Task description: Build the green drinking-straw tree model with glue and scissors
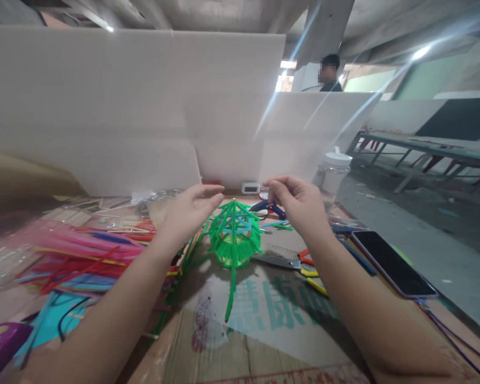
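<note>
- Head view: green fuzzy-wire model (pixel 224 250) upright on printed cardboard (pixel 264 346), approx. mid-worktop (pixel 436 330), btwn and just below the hands.
- L grip (pixel 186 210): open, thumb & fingers apart, L of the model's peak. Nothing seen in it.
- R grip (pixel 302 200): thumb & index close together, R of peak. Can't tell if they pinch anything; no contact w/ model visible.
- Model build: ribs fan down from peak, bluish lattice (pixel 245 226) inside, dense green skirt below, yellow-green base. One long strand (pixel 231 293) hangs down the front, free end out twd wearer.
- Handling (judgement): v. light, fuzzy so not slippery. Ribs prob. springy, bend easily & keep the bend; joints likely the weak pts. Skirt would crush under a hard squeeze.
- Where to hold: low on the base, light pressure, other hand on one rib near peak. Avoid lifting by the loose strand; it'd prob. tip or warp the frame.
- R side: scissors (pixel 278 261), blades pointing at base, v. near; blue glue gun, by its look (pixel 278 210), behind R of model. Nozzle could be hot, can't tell.
- Further R: phone (pixel 392 264), lidded jar (pixel 336 173) at back.
- L side: loose heap of coloured fuzzy stems (pixel 100 245), partly behind L forearm.
- Bkgd: a person (pixel 330 72) beyond the white panels (pixel 136 112).
</note>
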### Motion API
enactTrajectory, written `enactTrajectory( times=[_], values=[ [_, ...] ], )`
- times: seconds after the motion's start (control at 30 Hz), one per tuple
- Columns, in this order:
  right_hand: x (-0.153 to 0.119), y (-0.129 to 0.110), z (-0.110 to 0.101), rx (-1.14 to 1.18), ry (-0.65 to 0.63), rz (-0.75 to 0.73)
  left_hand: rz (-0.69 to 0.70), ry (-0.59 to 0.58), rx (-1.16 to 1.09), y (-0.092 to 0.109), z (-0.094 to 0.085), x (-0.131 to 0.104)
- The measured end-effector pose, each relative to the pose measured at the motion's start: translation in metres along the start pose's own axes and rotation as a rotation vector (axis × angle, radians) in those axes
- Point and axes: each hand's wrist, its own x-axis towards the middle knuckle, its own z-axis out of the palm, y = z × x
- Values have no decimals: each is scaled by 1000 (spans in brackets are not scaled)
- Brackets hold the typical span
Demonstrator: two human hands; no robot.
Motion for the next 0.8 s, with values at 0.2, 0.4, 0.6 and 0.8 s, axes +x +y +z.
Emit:
enactTrajectory(
  times=[0.2,0.4,0.6,0.8],
  values=[
    [-9,-20,-1,92,-10,-33,95,43,143,-1,-23,-10],
    [-25,-29,-1,45,-127,-134,207,-167,123,-24,-20,-15],
    [-43,0,-8,-67,-160,-53,361,-404,84,-35,-7,-20],
    [-47,20,-16,-99,-244,106,409,-313,45,-29,9,-27]
  ],
)
